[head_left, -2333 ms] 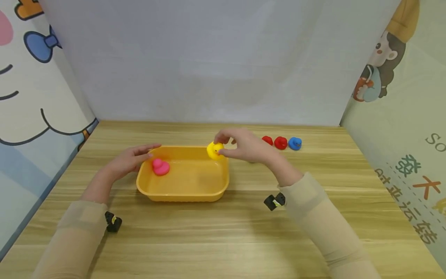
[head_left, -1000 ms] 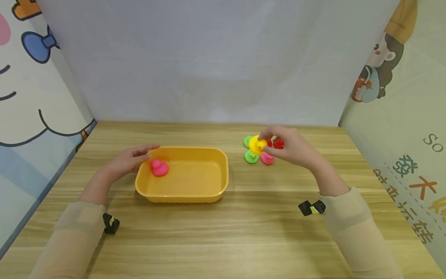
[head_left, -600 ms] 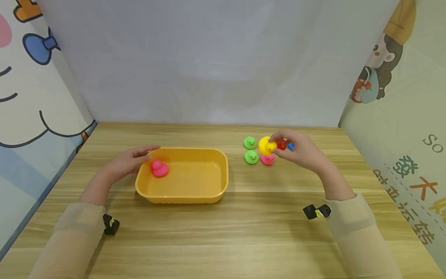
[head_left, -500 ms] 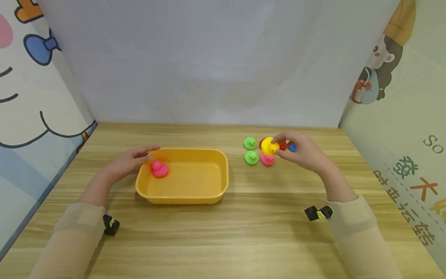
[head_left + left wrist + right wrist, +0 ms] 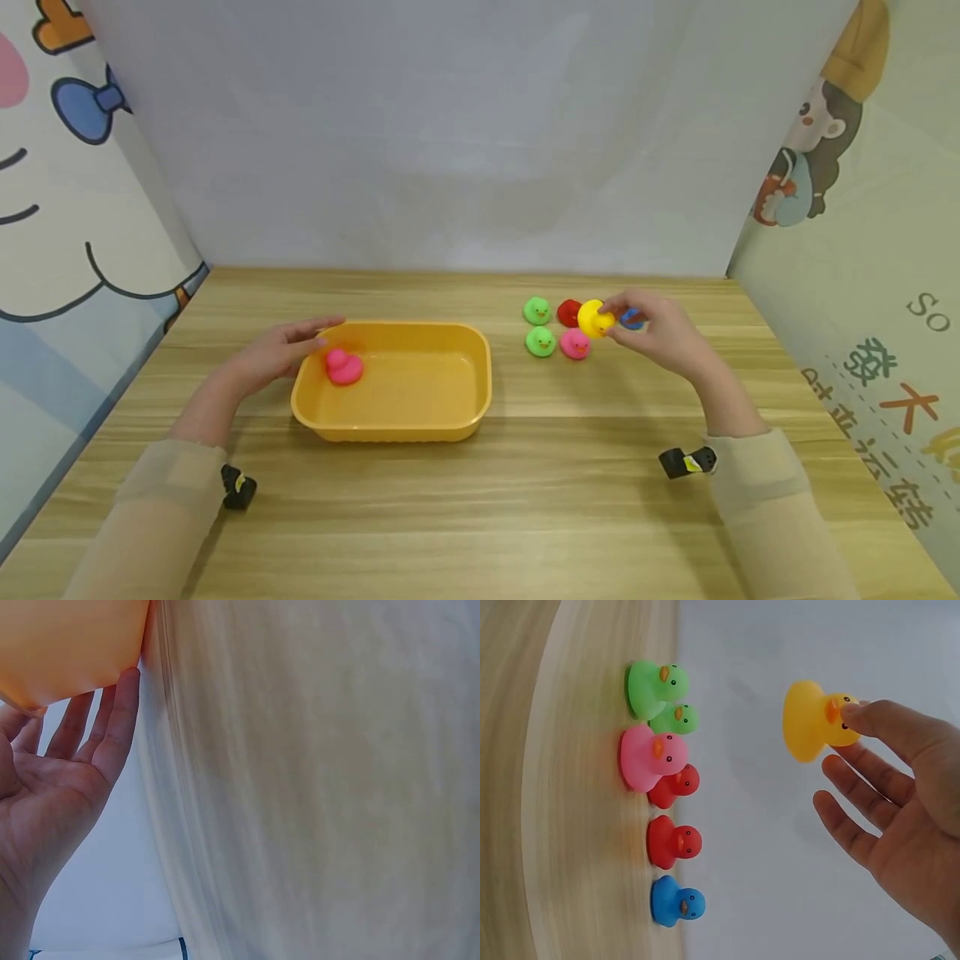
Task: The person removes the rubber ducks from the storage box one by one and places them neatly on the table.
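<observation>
In the head view, my right hand [image 5: 667, 337] pinches a yellow rubber duck [image 5: 592, 319] by the head, between thumb and fingers. The right wrist view has this duck held up, apart from the tabletop ducks, with the other fingers [image 5: 851, 825] spread loosely. My left hand [image 5: 266, 358] touches the left end of a yellow plastic basin [image 5: 416, 392], thumb at the rim and fingers extended along the outer wall [image 5: 75, 645]. Inside the basin, near that hand, sits a pink duck [image 5: 344, 367].
On the wooden tabletop [image 5: 487, 517], right of the basin, stand two green ducks [image 5: 654, 688], a pink duck [image 5: 651, 759], two red ducks [image 5: 671, 842] and a blue duck [image 5: 675, 901]. A pale curtain [image 5: 465, 142] hangs behind the table.
From above the basin's right end, my right hand has carried the yellow duck rightward, over the group of ducks. My left hand and the basin stay nearly in place.
</observation>
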Demonstrator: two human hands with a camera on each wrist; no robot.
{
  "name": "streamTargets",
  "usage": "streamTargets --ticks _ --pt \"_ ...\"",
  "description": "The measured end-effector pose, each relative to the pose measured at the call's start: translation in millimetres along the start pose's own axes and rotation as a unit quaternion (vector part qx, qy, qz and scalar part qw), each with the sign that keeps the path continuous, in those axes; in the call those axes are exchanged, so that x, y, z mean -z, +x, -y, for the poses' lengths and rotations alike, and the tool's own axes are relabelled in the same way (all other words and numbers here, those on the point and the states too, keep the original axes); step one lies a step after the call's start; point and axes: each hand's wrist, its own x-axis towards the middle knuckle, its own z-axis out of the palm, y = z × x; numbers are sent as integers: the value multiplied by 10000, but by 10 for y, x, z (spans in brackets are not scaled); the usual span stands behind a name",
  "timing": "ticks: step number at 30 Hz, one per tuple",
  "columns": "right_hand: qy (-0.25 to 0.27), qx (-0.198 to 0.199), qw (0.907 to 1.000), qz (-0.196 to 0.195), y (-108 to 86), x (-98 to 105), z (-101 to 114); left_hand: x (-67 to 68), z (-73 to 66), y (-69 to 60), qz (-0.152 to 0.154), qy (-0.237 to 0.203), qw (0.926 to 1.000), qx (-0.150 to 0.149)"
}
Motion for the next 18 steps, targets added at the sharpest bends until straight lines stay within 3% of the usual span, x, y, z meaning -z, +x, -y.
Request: streamTargets --ticks 8,18 --pt "320 -229 9992 -62 -51 -56 -173 -7 1 14 1 -43 10000 -14" --pt "316 -523 9981 -72 -88 -135 -397 -8 -10 2 -35 59 10000 -27"
